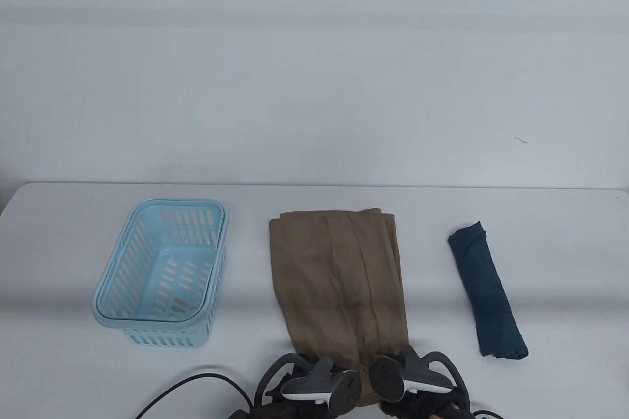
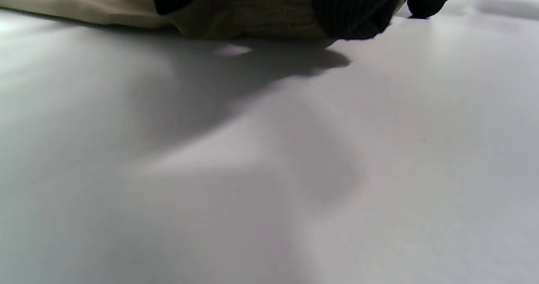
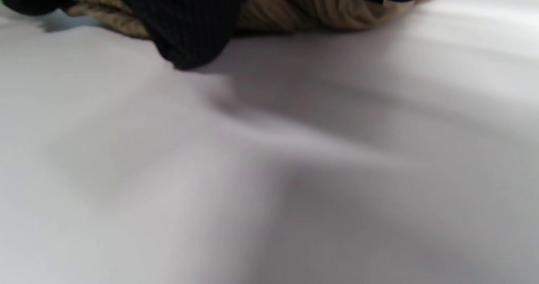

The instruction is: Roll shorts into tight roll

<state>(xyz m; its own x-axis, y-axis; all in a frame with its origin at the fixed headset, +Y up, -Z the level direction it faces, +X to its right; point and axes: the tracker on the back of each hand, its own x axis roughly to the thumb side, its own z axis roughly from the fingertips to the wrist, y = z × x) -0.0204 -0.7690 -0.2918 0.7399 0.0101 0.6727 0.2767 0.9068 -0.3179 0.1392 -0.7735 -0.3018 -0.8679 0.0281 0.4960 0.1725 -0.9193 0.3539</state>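
1. Lying mid-table, the tan shorts (image 1: 339, 281) sit between a blue basket (image 1: 162, 271) and a dark teal cloth (image 1: 486, 291).
2. Left hand (image 1: 314, 382) and right hand (image 1: 408, 375) curl their fingers (image 3: 185, 27) round the near hem.

Open white table (image 1: 314, 195) surface runs beyond the brown shorts (image 1: 344, 281) toward 12 o'clock. At 9 o'clock of the shorts stands a light blue basket (image 1: 162, 271), apart from them, with a bare lane between. At 3 o'clock lies a dark teal folded cloth (image 1: 486, 291), likewise apart, with a bare lane between. At 6 o'clock, both gloved hands, left hand (image 1: 314, 379) and right hand (image 1: 410, 375), occupy the near hem. Black cable (image 1: 196, 382) trails at 7 o'clock along the near edge.
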